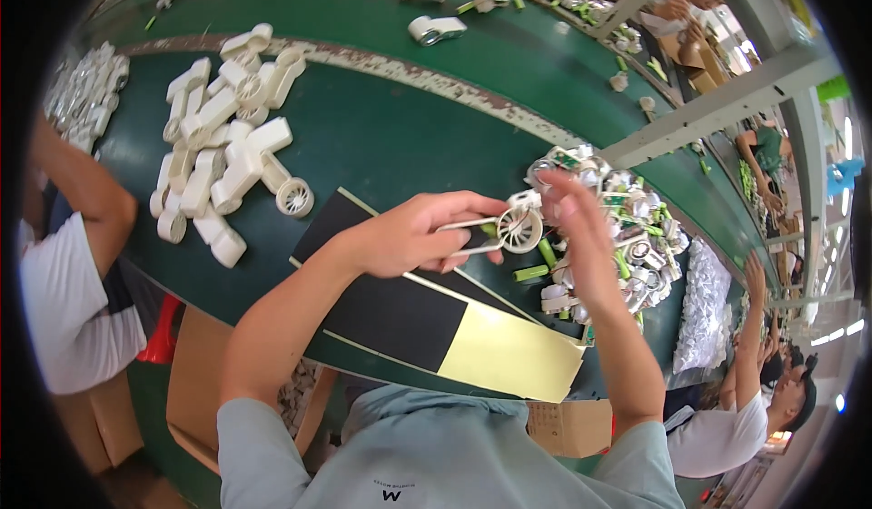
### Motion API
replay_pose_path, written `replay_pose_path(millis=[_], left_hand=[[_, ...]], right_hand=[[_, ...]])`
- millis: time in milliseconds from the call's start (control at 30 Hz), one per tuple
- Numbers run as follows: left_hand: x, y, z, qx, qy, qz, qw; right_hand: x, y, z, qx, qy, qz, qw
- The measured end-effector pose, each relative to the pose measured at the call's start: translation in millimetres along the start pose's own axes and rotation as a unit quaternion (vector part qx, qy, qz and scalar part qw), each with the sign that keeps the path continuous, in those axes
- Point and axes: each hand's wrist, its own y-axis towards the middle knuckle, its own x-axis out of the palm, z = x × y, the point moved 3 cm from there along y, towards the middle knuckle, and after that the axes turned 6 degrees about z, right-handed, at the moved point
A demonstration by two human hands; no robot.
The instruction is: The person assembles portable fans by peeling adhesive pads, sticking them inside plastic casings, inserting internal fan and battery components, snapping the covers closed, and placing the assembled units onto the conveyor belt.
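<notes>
White plastic fan housing (506, 229): handle (479, 251) pinched in left hand (409, 237), leaving round grille (520, 231) free; right hand (581, 227) alongside, blurred, grip indeterminable.

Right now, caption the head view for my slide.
Left hand holds a white fan frame above a green worktop; blurred right hand beside it, near heaped parts.
</notes>
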Motion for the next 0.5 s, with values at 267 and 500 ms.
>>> replay_pose_path(millis=[267, 500], left_hand=[[-6.8, -10.5, -2.9, 0.007, -0.079, -0.022, 0.997], [4.0, 0.7, -6.7, 0.133, 0.111, 0.081, 0.982]], right_hand=[[32.7, -17.9, 38.8, 0.136, 0.318, -0.057, 0.937], [1.1, -0.7, -20.8, -0.195, -0.077, 0.045, 0.977]])
